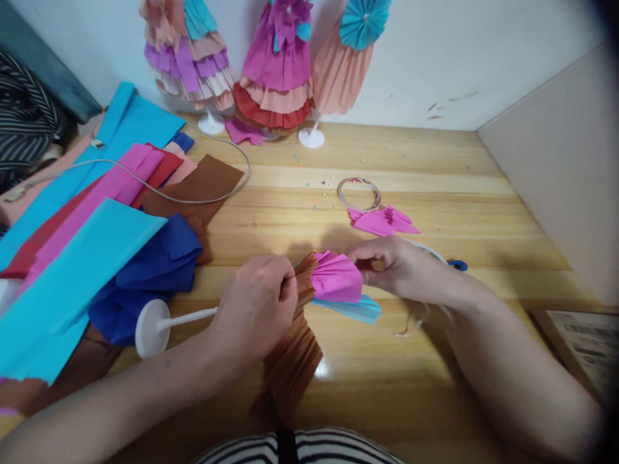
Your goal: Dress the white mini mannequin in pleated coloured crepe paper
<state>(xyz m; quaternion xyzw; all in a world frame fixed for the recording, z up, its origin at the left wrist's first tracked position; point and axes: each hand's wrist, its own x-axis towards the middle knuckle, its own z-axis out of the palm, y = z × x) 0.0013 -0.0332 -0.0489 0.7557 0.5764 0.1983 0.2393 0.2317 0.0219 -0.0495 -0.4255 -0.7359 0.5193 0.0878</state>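
Note:
My left hand (258, 306) is closed around the waist of a paper doll dress, where a pleated brown skirt (290, 370) hangs toward me. A white stand (155, 325) sticks out to the left of that hand. My right hand (394, 264) pinches the far edge of a pleated pink paper fan (336, 276) that sits on top of the brown pleats. A light blue pleated piece (355, 308) pokes out under the pink one. Both hands meet at the middle of the wooden table (411, 380).
Sheets of cyan, pink, red, brown and dark blue crepe paper (97, 251) lie stacked at the left with a white cable (159, 193) across them. Three finished paper dresses (278, 64) stand at the back wall. A tape ring (358, 193) and pink scraps (384, 221) lie beyond my right hand.

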